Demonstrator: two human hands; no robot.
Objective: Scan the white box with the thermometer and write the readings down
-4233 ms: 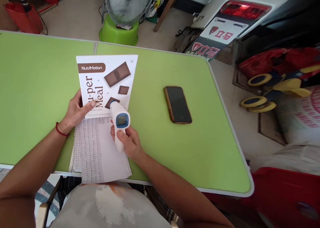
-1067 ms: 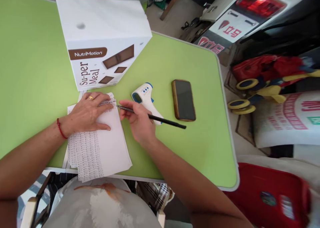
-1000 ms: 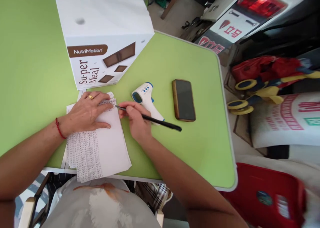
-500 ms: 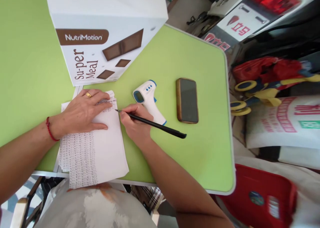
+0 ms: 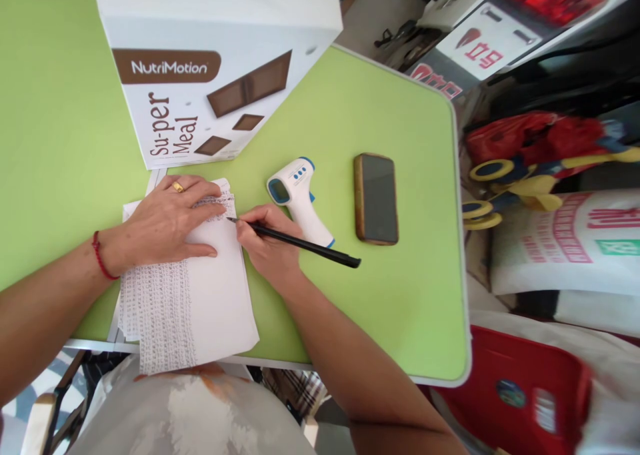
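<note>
Pinched in my right hand point(image 5: 267, 245), slim black pen point(image 5: 300, 243), tip touching the top edge of the white paper sheets point(image 5: 210, 302) covered in rows of small writing. My left hand point(image 5: 167, 222) lies flat, fingers spread, pressing the sheets down, gripping nothing. Sheets sit just below the white-and-brown cardboard box point(image 5: 200, 75). White-and-blue infrared thermometer point(image 5: 299, 198) lies right of the sheets, dark smartphone point(image 5: 376, 198) farther right, on the green table point(image 5: 350, 295).
</note>
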